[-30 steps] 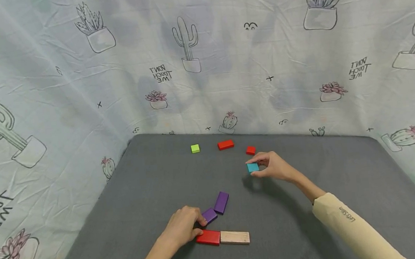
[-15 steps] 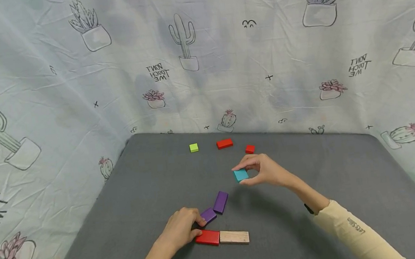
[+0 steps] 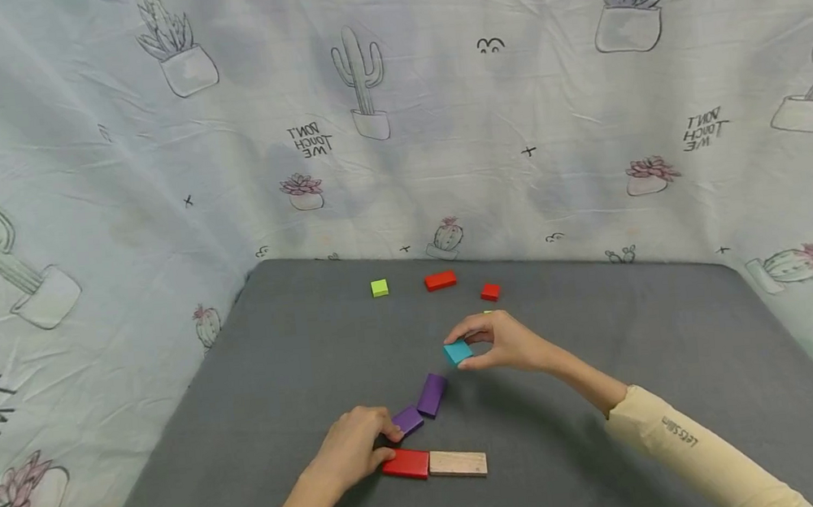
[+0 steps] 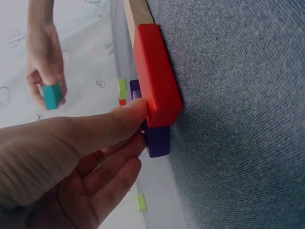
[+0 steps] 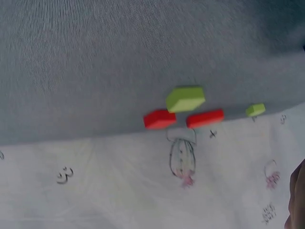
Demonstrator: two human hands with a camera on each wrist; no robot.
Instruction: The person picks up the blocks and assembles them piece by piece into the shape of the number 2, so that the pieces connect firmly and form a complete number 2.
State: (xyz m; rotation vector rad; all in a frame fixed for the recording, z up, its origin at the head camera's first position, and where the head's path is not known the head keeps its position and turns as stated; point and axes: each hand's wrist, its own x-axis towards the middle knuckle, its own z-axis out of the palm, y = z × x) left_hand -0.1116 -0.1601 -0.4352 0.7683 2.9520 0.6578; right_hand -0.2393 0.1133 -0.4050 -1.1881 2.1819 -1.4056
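Observation:
Between thumb and fingertips, my right hand (image 3: pixel 511 343) holds a light blue block (image 3: pixel 458 352) raised over the table. My left hand (image 3: pixel 354 442) rests low at the near left, its thumb touching the end of a red block (image 3: pixel 406 464) and a fingertip at a purple block (image 3: pixel 408 421). A plain wooden block (image 3: pixel 458 463) lies end to end with the red one. A second purple block (image 3: pixel 432 395) sits slanted just beyond the first. In the left wrist view the thumb lies against the red block (image 4: pixel 157 76), with purple (image 4: pixel 158 141) behind it.
Toward the back of the grey table (image 3: pixel 604 324) lie a lime green block (image 3: pixel 379 289), a long red block (image 3: pixel 441 281) and a small red block (image 3: pixel 490 292). Another green block (image 5: pixel 186 98) is mostly hidden behind my right hand in the head view. Printed cloth (image 3: pixel 434 79) hangs behind.
My right hand has carried the light blue block left and nearer, toward the purple blocks, uncovering an edge of a green block behind. My left hand has stayed put.

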